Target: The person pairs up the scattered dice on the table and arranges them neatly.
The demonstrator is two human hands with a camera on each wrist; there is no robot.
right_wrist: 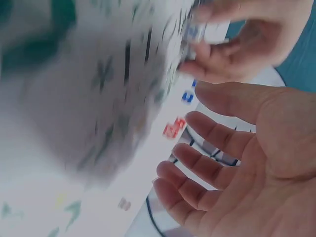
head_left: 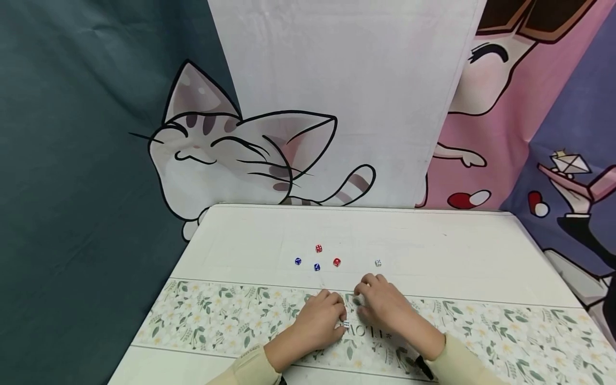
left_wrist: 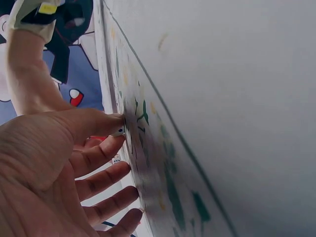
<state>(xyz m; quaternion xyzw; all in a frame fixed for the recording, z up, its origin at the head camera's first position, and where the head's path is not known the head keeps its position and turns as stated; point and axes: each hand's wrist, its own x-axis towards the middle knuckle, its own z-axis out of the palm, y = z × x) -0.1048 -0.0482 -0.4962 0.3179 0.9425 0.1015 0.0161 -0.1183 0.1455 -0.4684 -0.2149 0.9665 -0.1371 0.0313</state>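
Your left hand (head_left: 320, 321) rests palm down on the flowered strip of the desk (head_left: 433, 251), and its thumb and forefinger pinch a small white die (head_left: 345, 324) against the cloth; the left wrist view shows the die caught at the thumb tip, the other fingers (left_wrist: 106, 180) spread loosely below it. That grip looks suited to keeping the die steady on the desk rather than lifting it.

Your right hand (head_left: 385, 307) lies just beside the left, almost touching it, fingers relaxed and slightly apart, holding nothing; the right wrist view shows an empty palm. It seems parked there as a guard or a helper for the pinched die.

Count the dice: six in all. Two red dice (head_left: 318, 248) sit beyond your hands on the plain white part of the desk, one a little farther off than the other. Two blue dice (head_left: 298, 261) lie just left of the reds. Two are white: the one you hold and a second white die (head_left: 378, 262), off to the right of the coloured group and near your right fingertips.
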